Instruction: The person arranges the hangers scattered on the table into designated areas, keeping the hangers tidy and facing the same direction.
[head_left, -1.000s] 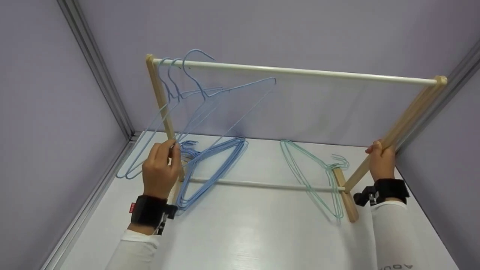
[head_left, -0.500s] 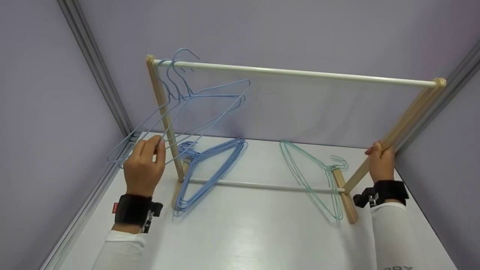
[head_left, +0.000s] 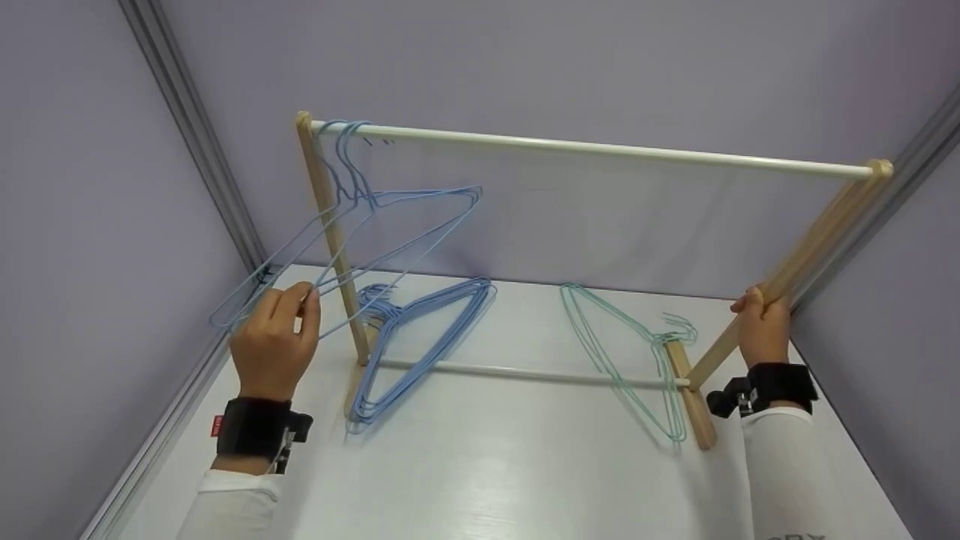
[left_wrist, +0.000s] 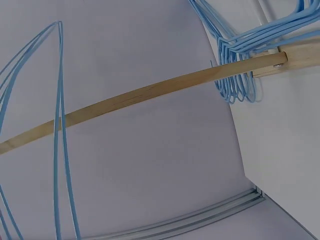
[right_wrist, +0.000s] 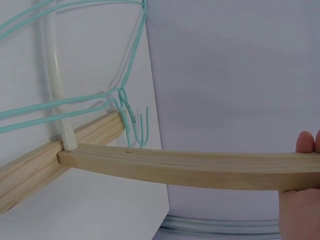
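Note:
A freestanding garment rack has a white top rod point(head_left: 600, 150) between two wooden posts. At its left end, three blue wire hangers hang close together by their hooks. My left hand point(head_left: 274, 341) pinches the near lower corner of the rightmost blue wire hanger point(head_left: 343, 249), whose hook is over the rod. My right hand point(head_left: 763, 330) grips the right wooden post point(right_wrist: 200, 170) above its lower joint. In the left wrist view, the left wooden post point(left_wrist: 150, 92) passes behind the hanging wires, and the left hand itself is out of sight.
A stack of blue hangers point(head_left: 450, 333) leans over the rack's left foot and lower rod point(head_left: 525, 371). Several mint-green hangers point(head_left: 664, 335) lie over the right foot. Panel walls point(head_left: 112, 225) stand at both sides and behind the white tabletop point(head_left: 465, 465).
My left hand has moved left, bringing the third blue hanger toward the other two; its raised hook has come down onto the rod. My right hand stays on the post.

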